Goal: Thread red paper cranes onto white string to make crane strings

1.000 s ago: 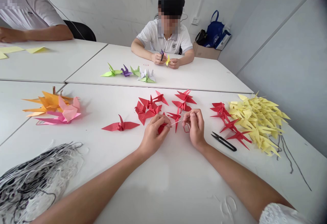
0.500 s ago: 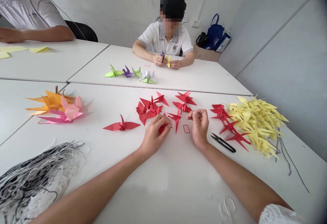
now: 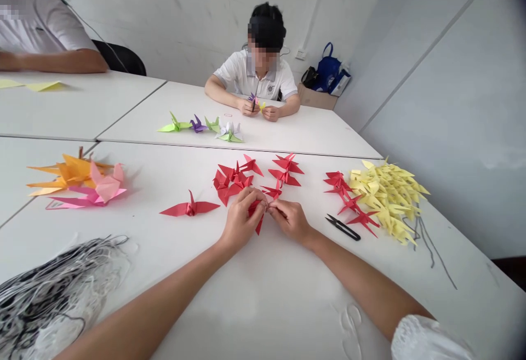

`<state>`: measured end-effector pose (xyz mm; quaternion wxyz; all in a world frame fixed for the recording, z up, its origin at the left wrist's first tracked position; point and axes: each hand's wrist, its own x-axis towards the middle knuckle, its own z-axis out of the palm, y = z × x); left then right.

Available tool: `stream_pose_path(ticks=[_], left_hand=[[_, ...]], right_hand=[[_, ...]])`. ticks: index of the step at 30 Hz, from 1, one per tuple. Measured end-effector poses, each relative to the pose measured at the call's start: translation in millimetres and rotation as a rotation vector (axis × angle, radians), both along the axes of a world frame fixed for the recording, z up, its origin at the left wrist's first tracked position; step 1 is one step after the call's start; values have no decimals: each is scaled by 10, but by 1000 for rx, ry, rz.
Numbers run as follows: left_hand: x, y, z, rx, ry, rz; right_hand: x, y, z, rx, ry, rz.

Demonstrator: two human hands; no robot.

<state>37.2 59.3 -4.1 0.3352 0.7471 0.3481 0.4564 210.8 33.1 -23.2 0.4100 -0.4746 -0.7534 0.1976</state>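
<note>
My left hand point(image 3: 240, 221) grips a red origami crane point(image 3: 255, 216), whose tail hangs below the fingers. My right hand point(image 3: 290, 220) has come in from the right, and its fingertips pinch at the top of that crane, against my left fingers. Anything fine between the fingertips is too small to tell. Just beyond my hands lies a heap of red paper cranes point(image 3: 230, 183). A single red crane point(image 3: 189, 208) rests to the left, and more red cranes point(image 3: 285, 170) stand up ahead of my right hand.
Black thread snips point(image 3: 343, 227) lie right of my hands, beside red cranes point(image 3: 349, 195) and a yellow crane pile point(image 3: 386, 202). Orange and pink cranes point(image 3: 78, 182) and a black-and-white string tangle point(image 3: 53, 294) sit left. Two seated people point(image 3: 257, 69) point(image 3: 41, 31) work beyond.
My right hand has moved left from its open pose and now meets my left hand at the crane. The whole view has shifted, with the table appearing smaller and further off.
</note>
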Motion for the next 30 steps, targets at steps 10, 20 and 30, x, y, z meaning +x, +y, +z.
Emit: stream_pose_path(ticks=[10,20,30], left_hand=[[-14,-5,27,79,-11,1],[-10,-77,-14,220,-13,-27],[-12,-131,-5,312,37,-69]], right_hand=[[-27,-37,237,-54,225,-127],[-14,-309,452,-203,171,-130],[481,-661,318,-233,-396,-526]])
